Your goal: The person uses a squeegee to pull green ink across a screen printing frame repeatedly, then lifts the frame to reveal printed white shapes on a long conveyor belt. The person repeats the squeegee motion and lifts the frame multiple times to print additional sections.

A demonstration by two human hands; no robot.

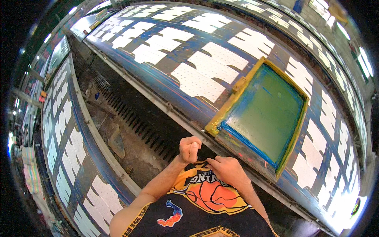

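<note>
My left hand (190,149) is closed in a fist in front of my body, with the thumb lying across the fingers; whatever it may hold is hidden. Just right of it and lower, my right hand (225,168) has its fingers bent at the lower edge of my black jersey (201,213), pinching the cloth there. The jersey carries a basketball print. Beyond both hands, a screen-printing frame (268,114) with yellow edges and green mesh lies on the long printing table (158,83). Wet-looking blue ink lines its near and left inner edges. Neither hand touches the frame.
White cut fabric pieces (213,71) lie in rows along the table, on both sides of the frame. A second long table (90,158) with more white pieces runs at left. Between the tables are a dark gap and a slotted strip (134,118). Further tables stand beyond.
</note>
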